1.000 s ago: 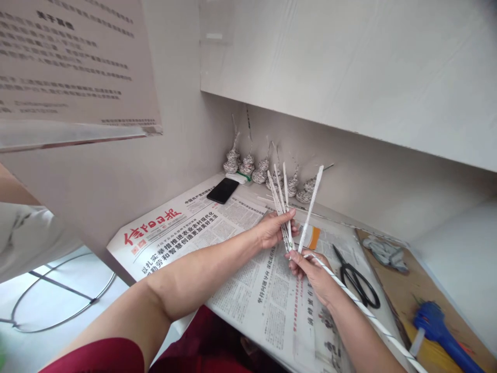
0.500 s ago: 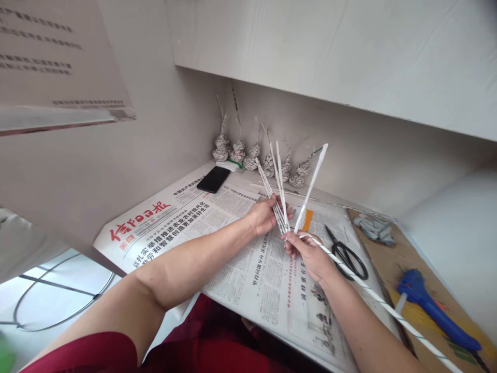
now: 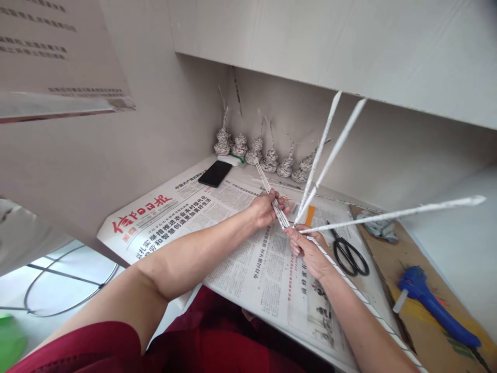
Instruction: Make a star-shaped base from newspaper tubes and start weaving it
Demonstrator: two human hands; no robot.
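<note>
My left hand (image 3: 267,208) is closed round a thin bundle of rolled newspaper sticks (image 3: 264,177), which points away from me. At the near end of that bundle, my right hand (image 3: 308,247) pinches the place where several white paper sticks (image 3: 334,140) meet it. Two of these rise steeply and one white stick (image 3: 404,213) reaches out to the right. Another long paper stick (image 3: 382,321) with dark stripes runs back along my right forearm. The join under my right fingertips is partly hidden. Printed newspaper (image 3: 233,259) covers the table below both hands.
Several woven paper gourds (image 3: 254,150) stand along the back wall. A black phone (image 3: 215,173) lies at the left. To the right are black scissors (image 3: 349,254), a crumpled grey cloth (image 3: 378,228) and a blue glue gun (image 3: 435,303) on cardboard (image 3: 392,269). A pale panel (image 3: 330,46) overhangs.
The loose white sticks have swung to the right; one now lies nearly level, pointing right. The bundle in my left hand stays about where it was.
</note>
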